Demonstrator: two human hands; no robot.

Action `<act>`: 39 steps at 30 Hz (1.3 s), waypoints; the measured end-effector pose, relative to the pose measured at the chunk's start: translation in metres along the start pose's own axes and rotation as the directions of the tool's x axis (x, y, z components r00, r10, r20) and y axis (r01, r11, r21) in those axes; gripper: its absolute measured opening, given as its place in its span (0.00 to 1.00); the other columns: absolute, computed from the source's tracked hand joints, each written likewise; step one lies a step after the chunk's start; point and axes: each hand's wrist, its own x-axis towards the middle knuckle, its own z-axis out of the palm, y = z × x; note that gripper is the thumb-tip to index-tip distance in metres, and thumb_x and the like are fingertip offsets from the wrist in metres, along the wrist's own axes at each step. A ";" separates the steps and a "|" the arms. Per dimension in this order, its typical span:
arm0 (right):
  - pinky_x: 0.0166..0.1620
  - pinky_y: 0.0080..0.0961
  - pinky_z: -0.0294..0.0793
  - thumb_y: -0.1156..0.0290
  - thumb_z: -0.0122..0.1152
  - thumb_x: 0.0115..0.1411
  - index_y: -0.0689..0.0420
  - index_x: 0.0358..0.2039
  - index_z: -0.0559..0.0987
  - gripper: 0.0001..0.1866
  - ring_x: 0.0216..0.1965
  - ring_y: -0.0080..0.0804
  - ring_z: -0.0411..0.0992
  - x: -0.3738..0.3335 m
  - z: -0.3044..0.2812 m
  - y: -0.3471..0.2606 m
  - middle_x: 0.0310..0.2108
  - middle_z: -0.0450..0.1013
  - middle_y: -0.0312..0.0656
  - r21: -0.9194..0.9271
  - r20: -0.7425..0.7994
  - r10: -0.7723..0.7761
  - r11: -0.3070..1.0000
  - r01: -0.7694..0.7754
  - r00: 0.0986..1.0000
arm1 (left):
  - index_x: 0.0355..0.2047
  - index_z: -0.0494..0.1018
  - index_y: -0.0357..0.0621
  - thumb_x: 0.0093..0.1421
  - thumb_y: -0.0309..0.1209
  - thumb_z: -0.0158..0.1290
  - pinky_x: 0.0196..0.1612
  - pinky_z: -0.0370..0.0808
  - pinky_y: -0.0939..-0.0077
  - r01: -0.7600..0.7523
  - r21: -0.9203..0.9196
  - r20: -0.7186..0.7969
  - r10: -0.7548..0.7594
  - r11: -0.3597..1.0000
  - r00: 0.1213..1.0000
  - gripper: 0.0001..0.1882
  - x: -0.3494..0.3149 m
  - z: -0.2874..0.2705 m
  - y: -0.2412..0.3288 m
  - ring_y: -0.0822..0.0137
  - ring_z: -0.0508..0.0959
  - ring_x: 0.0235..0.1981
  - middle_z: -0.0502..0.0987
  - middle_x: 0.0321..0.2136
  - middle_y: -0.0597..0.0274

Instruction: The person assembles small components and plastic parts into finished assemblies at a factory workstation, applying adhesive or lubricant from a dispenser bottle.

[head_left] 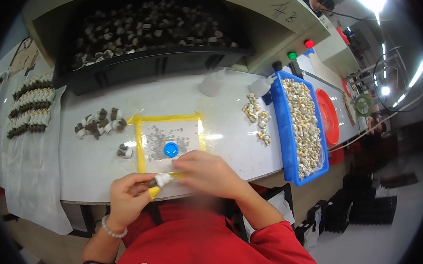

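Observation:
Near the table's front edge my left hand [129, 195] is closed on a small dark-brown and white cylindrical piece [162, 179], its white end pointing right. A yellow patch [154, 192] shows at a fingertip of that hand. My right hand [208, 172] is beside the white end, its fingers smeared by motion; whether they hold anything is unclear. Just beyond the hands, a blue round cap-like thing [171, 150] lies within a yellow-taped square [142, 158] among small grey spots. Loose brown and white pieces [100, 125] lie left of the square.
A black bin [160, 66] of brown and white pieces stands at the back under a shelf. At right is a blue tray [291, 166] of gold and white parts, with several parts [257, 114] beside it. Two translucent bottles [212, 82] stand behind. Finished-looking rows [31, 104] lie at left.

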 end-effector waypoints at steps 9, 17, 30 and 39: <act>0.44 0.35 0.71 0.74 0.61 0.50 0.59 0.35 0.77 0.11 0.41 0.44 0.70 -0.083 -0.093 0.042 0.36 0.73 0.44 -0.509 -0.744 0.104 0.552 -0.661 0.660 | 0.40 0.73 0.31 0.46 0.12 0.54 0.41 0.73 0.67 -0.183 0.945 -0.062 0.701 0.270 0.711 0.18 -0.030 -0.088 0.009 0.55 0.75 0.37 0.75 0.34 0.50; 0.36 0.27 0.70 0.81 0.63 0.46 0.62 0.33 0.78 0.11 0.31 0.36 0.71 -0.060 -0.066 0.042 0.27 0.71 0.43 -0.522 -0.690 -0.072 0.739 -0.427 0.720 | 0.43 0.73 0.33 0.44 0.20 0.60 0.48 0.69 0.59 -0.224 0.968 0.075 0.724 0.112 0.686 0.22 -0.016 -0.050 0.029 0.46 0.71 0.45 0.71 0.43 0.46; 0.33 0.29 0.71 0.76 0.66 0.47 0.58 0.39 0.81 0.16 0.31 0.36 0.70 -0.007 -0.008 0.023 0.32 0.70 0.41 -0.711 -0.248 -0.305 0.702 0.042 0.920 | 0.42 0.73 0.37 0.49 0.16 0.50 0.44 0.69 0.67 -0.270 0.931 0.144 0.430 0.245 0.891 0.18 0.029 -0.024 0.037 0.53 0.71 0.40 0.69 0.38 0.50; 0.34 0.28 0.71 0.78 0.65 0.47 0.57 0.36 0.81 0.13 0.32 0.37 0.71 -0.006 -0.009 0.021 0.31 0.73 0.42 -0.652 -0.323 -0.264 0.758 -0.012 0.909 | 0.40 0.72 0.30 0.52 0.11 0.52 0.42 0.75 0.80 -0.107 -0.165 0.068 0.120 0.980 0.990 0.14 0.020 -0.007 0.014 0.70 0.75 0.41 0.71 0.39 0.62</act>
